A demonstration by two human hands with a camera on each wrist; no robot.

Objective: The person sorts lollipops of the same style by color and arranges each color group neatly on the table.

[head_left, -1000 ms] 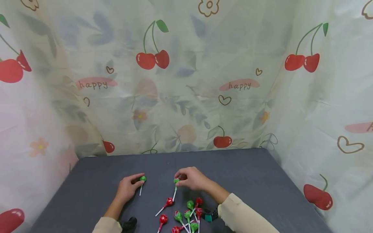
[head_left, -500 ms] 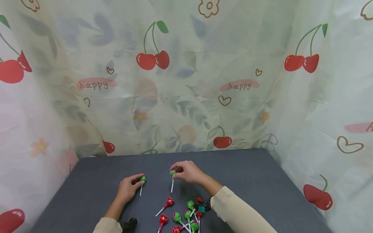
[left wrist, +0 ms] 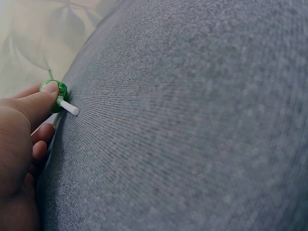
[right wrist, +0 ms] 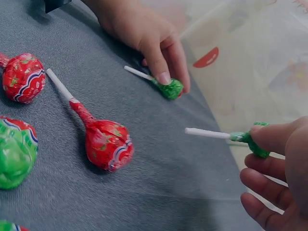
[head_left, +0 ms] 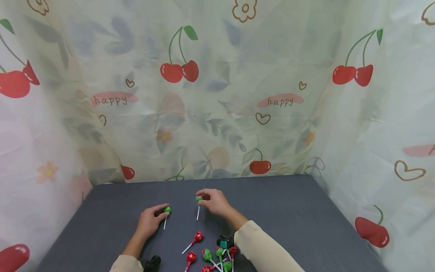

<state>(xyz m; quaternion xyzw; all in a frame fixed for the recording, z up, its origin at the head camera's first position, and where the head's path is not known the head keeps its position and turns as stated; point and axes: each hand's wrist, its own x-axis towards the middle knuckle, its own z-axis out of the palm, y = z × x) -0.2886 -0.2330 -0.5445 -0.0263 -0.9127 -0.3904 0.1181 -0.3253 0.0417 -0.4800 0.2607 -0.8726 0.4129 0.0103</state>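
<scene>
My left hand [head_left: 148,223] pinches a green-wrapped lollipop [head_left: 167,209] by its head, low at the left of the table. In the left wrist view the thumb presses on the green wrapper [left wrist: 61,89] and the white stick [left wrist: 71,108] points away from the hand. Farther right, my right hand [head_left: 215,202] pinches a second green lollipop [head_left: 199,198] by the head, its stick hanging down. The right wrist view shows this stick [right wrist: 207,133] clear of the cloth. A red lollipop [head_left: 198,237] lies nearer me, between the two hands.
Several red and green lollipops lie in a loose pile near the front, such as a green one [head_left: 206,254]. Another red lollipop [head_left: 191,257] lies left of them. A dark grey cloth covers the table [head_left: 278,211]; a cherry-print curtain [head_left: 217,113] surrounds its back and sides.
My right hand has carried its green lollipop up off the spot beside the red one, away from me and leftward. My left hand keeps its place and its lollipop.
</scene>
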